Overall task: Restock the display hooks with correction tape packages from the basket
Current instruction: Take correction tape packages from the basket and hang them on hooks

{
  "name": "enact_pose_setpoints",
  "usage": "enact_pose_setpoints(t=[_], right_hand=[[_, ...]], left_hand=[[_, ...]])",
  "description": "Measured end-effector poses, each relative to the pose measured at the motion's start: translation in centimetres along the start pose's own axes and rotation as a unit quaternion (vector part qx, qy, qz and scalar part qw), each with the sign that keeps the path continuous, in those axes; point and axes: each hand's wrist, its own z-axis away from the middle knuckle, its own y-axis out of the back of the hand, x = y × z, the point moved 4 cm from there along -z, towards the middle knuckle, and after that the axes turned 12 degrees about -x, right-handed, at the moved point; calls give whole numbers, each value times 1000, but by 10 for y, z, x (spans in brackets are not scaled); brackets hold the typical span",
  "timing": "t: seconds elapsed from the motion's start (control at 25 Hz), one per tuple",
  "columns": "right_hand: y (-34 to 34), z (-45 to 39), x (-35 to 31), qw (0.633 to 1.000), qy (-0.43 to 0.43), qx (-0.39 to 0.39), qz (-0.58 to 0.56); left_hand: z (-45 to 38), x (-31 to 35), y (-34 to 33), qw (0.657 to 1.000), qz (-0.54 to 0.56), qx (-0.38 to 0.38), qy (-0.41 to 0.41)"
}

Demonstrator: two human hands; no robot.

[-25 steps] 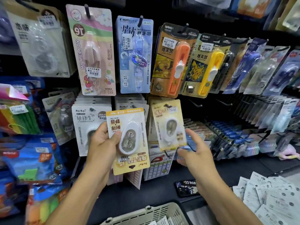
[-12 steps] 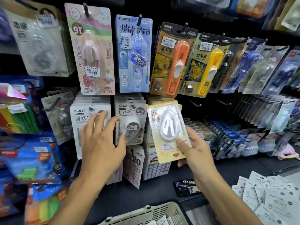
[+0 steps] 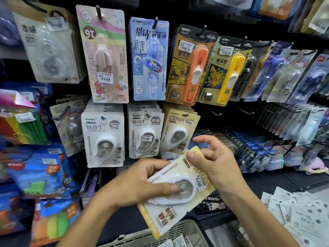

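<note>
Head: package (image 3: 178, 191) between both hands' fingers (image 3: 160, 188)

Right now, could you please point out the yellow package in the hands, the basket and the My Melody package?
yellow package (image 3: 164, 221): head view, lower printed card.
basket (image 3: 142, 237): head view, slotted front wall.
My Melody package (image 3: 105, 56): head view, clear blister.

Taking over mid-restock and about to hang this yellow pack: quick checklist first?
1. Yellow correction tape package held: ok, left hand and right hand both have a grip.
2. Package upright for hanging: not ok, tilted.
3. Hang hole found: cannot tell.
4. Matching yellow stack located: ok, just above.
5. Room on its hook: cannot tell.
6. Basket within reach: ok, directly below.
</note>
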Motion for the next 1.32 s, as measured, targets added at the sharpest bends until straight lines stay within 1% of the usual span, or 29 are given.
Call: enact_pose_setpoints(t=[0.04, 0.08, 0.12, 0.16, 0.2, 0.24, 0.28, 0.32, 0.36, 0.4, 0.44, 0.48, 0.52, 0.6, 0.72, 0.8, 0.84, 0.92, 1.04, 1.08, 1.12, 1.16, 1.2, 1.24, 1.28, 1.32], right_hand=[[2, 0, 4, 998, -12, 50, -31], [2, -1, 10, 994, -31, 70, -77], [-3, -1, 14, 991, -58, 43, -111], [-15, 1, 18, 989, -89, -20, -119], [-28, 4, 22, 984, -112, -90, -106], [-40, 6, 27, 980, -121, -134, -90], [-46, 6, 30, 980, -117, -138, -78], [-47, 4, 31, 986, -105, -107, -71], [-42, 2, 30, 992, -87, -61, -68], [-33, 0, 27, 995, -71, -18, -63], [-21, -1, 23, 996, -64, 26, -53], [-9, 0, 19, 995, -67, 69, -31], [1, 2, 19, 991, -73, 108, -2], [11, 6, 22, 987, -69, 147, 23], [9, 8, 25, 987, -41, 153, 12], [14, 11, 25, 979, -15, 196, 47], [16, 12, 25, 977, -5, 205, 61], [19, 11, 28, 978, -6, 200, 56], [17, 4, 44, 985, -74, 154, -3], [14, 4, 49, 985, -95, 138, 34], [10, 4, 51, 981, -87, 117, 124], [5, 2, 51, 964, -52, 88, 245], [-4, -1, 49, 929, -1, 49, 366], [-12, -8, 48, 880, 41, 5, 473], [-16, -19, 50, 832, 54, -29, 552], [-17, -32, 51, 795, 43, -45, 604]], left_hand=[[-3, -2, 1, 999, 11, 38, -16], [-6, -2, 3, 993, 36, 107, -36], [-7, -4, 6, 979, 73, 186, -50], [-7, -7, 8, 961, 113, 243, -62], [-10, -10, 9, 950, 139, 269, -75], [-12, -10, 8, 950, 138, 268, -79], [-11, -9, 9, 956, 97, 266, -72], [-8, -7, 14, 957, 3, 284, -66], [-1, -4, 23, 936, -126, 324, -60], [7, 0, 32, 889, -260, 373, -45], [15, 2, 41, 833, -364, 416, -20], [21, 4, 50, 790, -420, 446, 15], [26, 2, 56, 769, -441, 459, 59], [29, -4, 61, 763, -438, 458, 125], [27, -6, 57, 772, -431, 447, 134], [27, -7, 57, 770, -435, 447, 137], [28, -8, 57, 767, -437, 448, 140], [29, -10, 56, 767, -440, 441, 150], [28, -12, 54, 775, -439, 425, 159], [28, -12, 54, 778, -437, 421, 161], [28, -12, 54, 780, -436, 418, 163], [28, -12, 54, 781, -437, 413, 167], [28, -13, 54, 781, -441, 407, 171], [28, -14, 54, 780, -445, 403, 173], [28, -15, 54, 780, -448, 401, 175], [29, -16, 54, 779, -450, 398, 177]])
